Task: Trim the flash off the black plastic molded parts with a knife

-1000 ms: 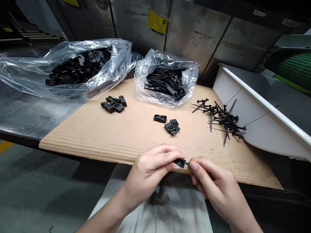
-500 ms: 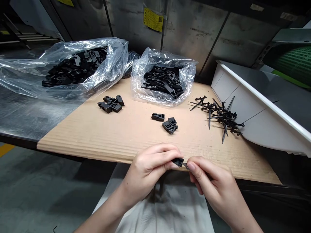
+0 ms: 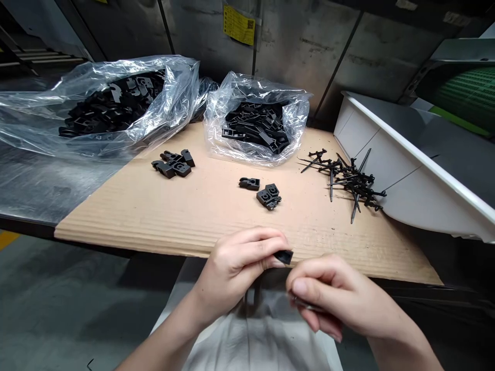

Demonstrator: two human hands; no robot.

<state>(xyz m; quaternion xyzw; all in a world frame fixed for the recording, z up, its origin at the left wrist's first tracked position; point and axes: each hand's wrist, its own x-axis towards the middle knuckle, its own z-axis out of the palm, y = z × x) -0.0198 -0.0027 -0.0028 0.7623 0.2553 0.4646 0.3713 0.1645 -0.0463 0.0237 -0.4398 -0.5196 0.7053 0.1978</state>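
My right hand (image 3: 342, 296) has just moved away from the black plastic clip (image 3: 284, 256), its fingers (image 3: 299, 287) pinching a thin dark pin (image 3: 307, 304) closed, while my left hand (image 3: 235, 273) keeps the clip tight at the front edge of the cardboard sheet (image 3: 216, 216).

The single view comes from a camera worn on the person's head, looking forward and down across a cardboard sheet (image 3: 216, 216) on a steel table (image 3: 50, 190), with the left hand (image 3: 235, 275) and right hand (image 3: 340, 299) close to the lens at the bottom of the frame. Its wide angle bends the table edges and takes in a concrete floor (image 3: 58, 293) at lower left, a white bin (image 3: 402, 190) at right, and scuffed metal panels (image 3: 305, 51) farther off along the top.
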